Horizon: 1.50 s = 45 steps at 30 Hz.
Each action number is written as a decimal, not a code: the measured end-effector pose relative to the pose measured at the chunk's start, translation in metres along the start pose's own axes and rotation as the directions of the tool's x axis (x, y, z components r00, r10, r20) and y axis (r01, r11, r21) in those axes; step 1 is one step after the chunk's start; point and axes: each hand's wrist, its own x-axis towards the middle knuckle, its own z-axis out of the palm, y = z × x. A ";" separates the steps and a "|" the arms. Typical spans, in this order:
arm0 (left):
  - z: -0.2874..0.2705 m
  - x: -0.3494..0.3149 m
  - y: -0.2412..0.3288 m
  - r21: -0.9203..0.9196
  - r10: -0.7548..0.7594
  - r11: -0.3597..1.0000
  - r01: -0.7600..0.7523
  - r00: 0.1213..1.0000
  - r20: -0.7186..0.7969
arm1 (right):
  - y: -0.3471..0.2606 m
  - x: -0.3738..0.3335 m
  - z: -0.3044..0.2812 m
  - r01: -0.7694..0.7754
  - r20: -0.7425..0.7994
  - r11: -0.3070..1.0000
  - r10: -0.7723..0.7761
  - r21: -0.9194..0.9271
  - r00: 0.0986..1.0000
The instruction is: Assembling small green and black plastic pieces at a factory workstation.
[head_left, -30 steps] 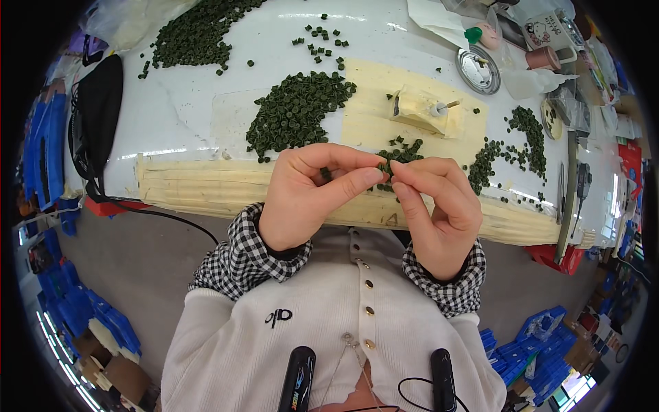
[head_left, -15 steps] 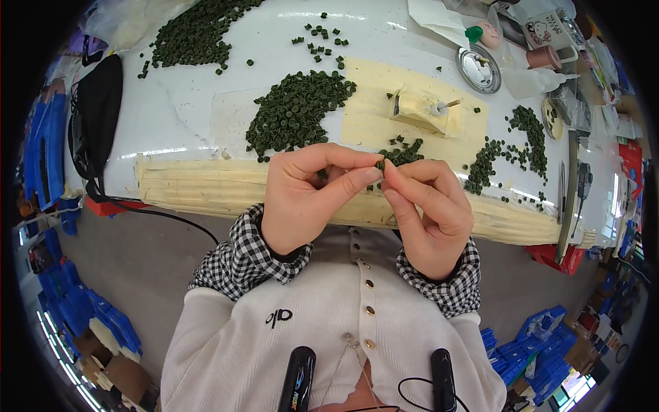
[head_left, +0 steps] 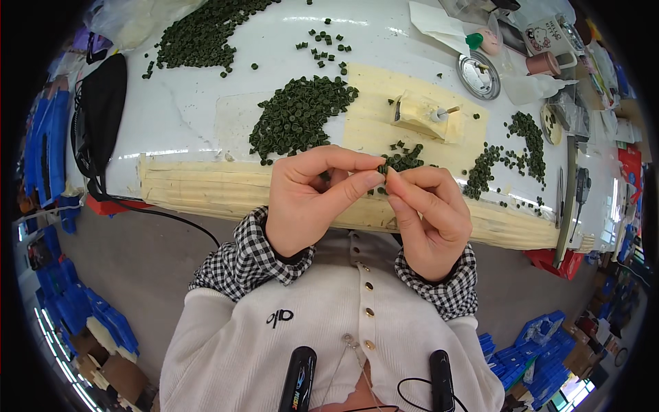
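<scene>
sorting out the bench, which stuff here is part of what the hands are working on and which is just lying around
In use:
left hand and right hand, pinching a small green piece
green piece piles
yellow block with a pin

Lying about:
black bag
round tin lid
mug
blue crates

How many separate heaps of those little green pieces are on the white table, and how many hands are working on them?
Big heaps of green pieces: 2, top left and centre
Looser scatters: 3, top middle, by the fingers, right
Hands: 2, left hand, right hand
Total: 7
</scene>
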 end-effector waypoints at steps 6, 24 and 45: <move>0.001 0.000 0.001 0.012 0.016 1.000 -0.016 1.000 -0.005 | 0.002 -0.001 0.001 -0.001 -0.012 1.000 0.002 0.010 1.000; -0.002 0.001 -0.003 0.061 0.141 0.988 -0.145 0.988 0.060 | 0.004 -0.002 -0.003 -0.010 0.034 1.000 0.009 0.017 0.999; -0.001 0.004 0.004 0.025 0.025 0.999 -0.026 0.997 0.072 | 0.003 0.002 -0.006 0.042 0.002 0.999 -0.042 -0.026 0.999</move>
